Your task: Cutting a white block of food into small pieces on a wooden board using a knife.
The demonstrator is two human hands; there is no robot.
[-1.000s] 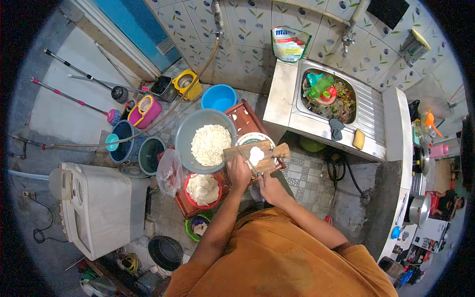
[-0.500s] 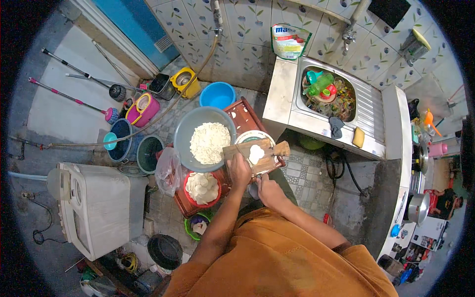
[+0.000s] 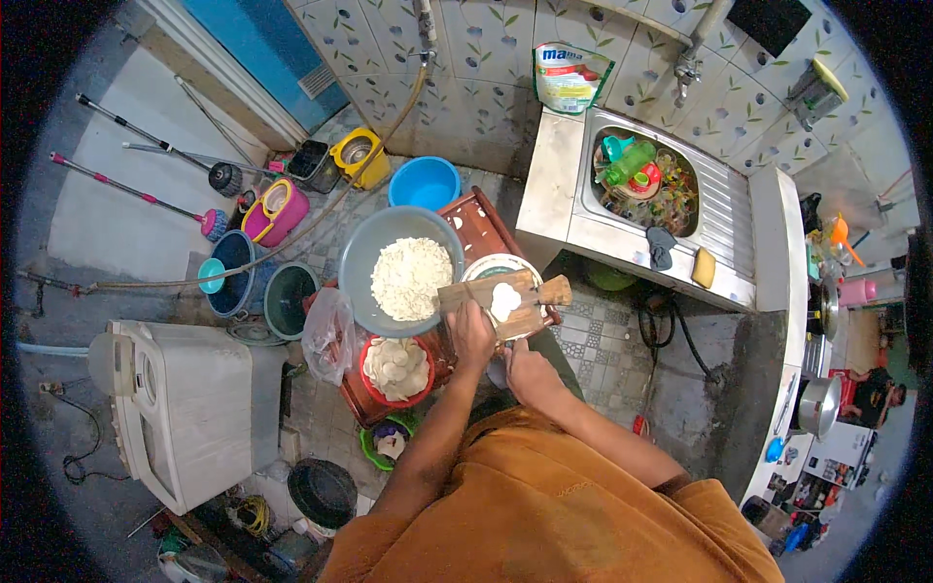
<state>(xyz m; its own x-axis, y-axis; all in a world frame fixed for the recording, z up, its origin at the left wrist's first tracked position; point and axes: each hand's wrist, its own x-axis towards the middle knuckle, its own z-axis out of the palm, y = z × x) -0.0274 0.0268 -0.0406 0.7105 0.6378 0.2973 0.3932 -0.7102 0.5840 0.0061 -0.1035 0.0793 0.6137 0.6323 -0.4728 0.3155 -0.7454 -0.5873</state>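
Note:
My left hand [image 3: 470, 333] grips the near left edge of a wooden board with a short handle [image 3: 535, 301]. A flat white slice [image 3: 504, 300] lies on the board. Closed at the board's near edge is my right hand [image 3: 531, 373]; what it holds is mostly hidden. Under the board, a round white-rimmed container [image 3: 499, 260] shows in part. A large grey basin [image 3: 355, 255] just left of the board holds a heap of thin white slices [image 3: 412, 278]. Thicker pale slices [image 3: 397, 367] fill a red bowl [image 3: 367, 386] beside my left forearm.
The basin and bowl stand on a low brown table [image 3: 486, 225]. A clear plastic bag [image 3: 328, 333] lies at its left. Beyond are a blue basin [image 3: 425, 182] and buckets [image 3: 292, 299]. A sink [image 3: 595, 209] with dishes is at far right, a washing machine [image 3: 194, 398] at left.
The view has shifted very slightly. Both hands and the board stay in nearly the same place, and the slice still lies on the board.

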